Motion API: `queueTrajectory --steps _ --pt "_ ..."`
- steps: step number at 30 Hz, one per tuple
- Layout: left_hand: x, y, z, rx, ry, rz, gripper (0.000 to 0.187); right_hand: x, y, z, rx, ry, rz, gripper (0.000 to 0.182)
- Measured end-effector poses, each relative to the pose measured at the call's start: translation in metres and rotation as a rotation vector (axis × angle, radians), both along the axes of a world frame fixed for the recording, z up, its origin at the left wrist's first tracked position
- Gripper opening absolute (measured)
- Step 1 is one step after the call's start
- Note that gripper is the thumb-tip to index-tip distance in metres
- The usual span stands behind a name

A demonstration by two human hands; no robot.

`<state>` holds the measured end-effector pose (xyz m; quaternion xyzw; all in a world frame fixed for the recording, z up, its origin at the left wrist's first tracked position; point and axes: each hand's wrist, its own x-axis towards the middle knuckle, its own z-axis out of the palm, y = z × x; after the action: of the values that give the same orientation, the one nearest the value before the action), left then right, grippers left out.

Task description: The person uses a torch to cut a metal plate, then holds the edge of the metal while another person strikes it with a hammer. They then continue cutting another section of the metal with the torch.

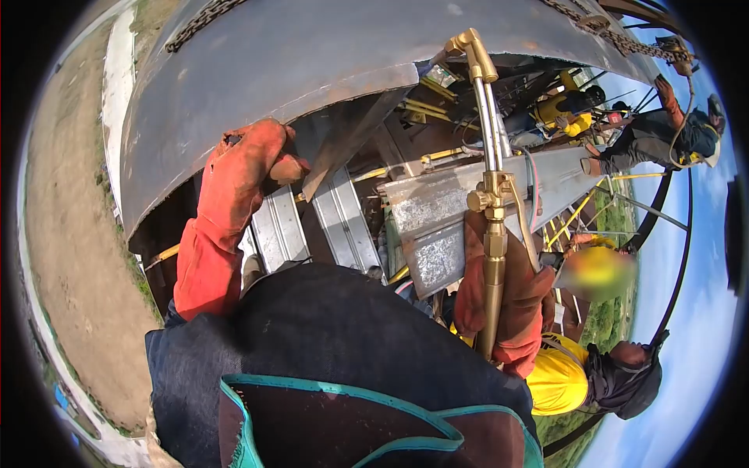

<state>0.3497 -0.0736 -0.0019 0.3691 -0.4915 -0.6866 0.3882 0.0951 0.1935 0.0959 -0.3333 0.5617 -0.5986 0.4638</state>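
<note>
In the head view, my right hand (515, 300), in a red work glove, is wrapped round the handle of a brass cutting torch (494, 269). The torch stands nearly upright in the picture. Its angled head (473, 53) points left, with the tip close to the cut edge of a large curved steel plate (312, 51). My left hand (256, 156), also in a red glove, is closed with fingers curled in front of the plate's lower edge. What it grips, if anything, is hidden.
Ribbed metal planks (343, 214) and a rusty steel beam (437, 195) lie below. Chains (207, 19) cross the plate. A co-worker in yellow (558, 378) is close on the right; others stand among yellow scaffold pipes. Bare ground (66, 195) lies far down at left.
</note>
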Motion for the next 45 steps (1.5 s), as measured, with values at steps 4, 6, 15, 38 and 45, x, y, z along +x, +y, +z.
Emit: queueTrajectory --steps 4,6,15,38,45 --pt "-0.038 0.029 0.005 -0.057 0.018 -0.618 0.037 0.004 0.006 0.001 -0.002 0.002 0.018 0.129" --pt "-0.065 0.048 -0.016 0.276 0.559 -0.778 0.045 0.005 0.006 -0.002 -0.019 -0.017 0.033 0.129" --pt "-0.152 0.078 0.024 0.26 0.909 -1.055 0.044 0.017 0.005 0.009 0.017 -0.023 0.031 0.119" --pt "-0.151 0.096 0.057 -0.176 0.419 -0.72 0.051 0.019 0.004 0.01 0.096 0.018 -0.075 0.137" --pt "-0.152 0.096 0.053 -0.16 0.446 -0.727 0.05 0.027 0.002 0.016 0.089 -0.041 -0.084 0.135"
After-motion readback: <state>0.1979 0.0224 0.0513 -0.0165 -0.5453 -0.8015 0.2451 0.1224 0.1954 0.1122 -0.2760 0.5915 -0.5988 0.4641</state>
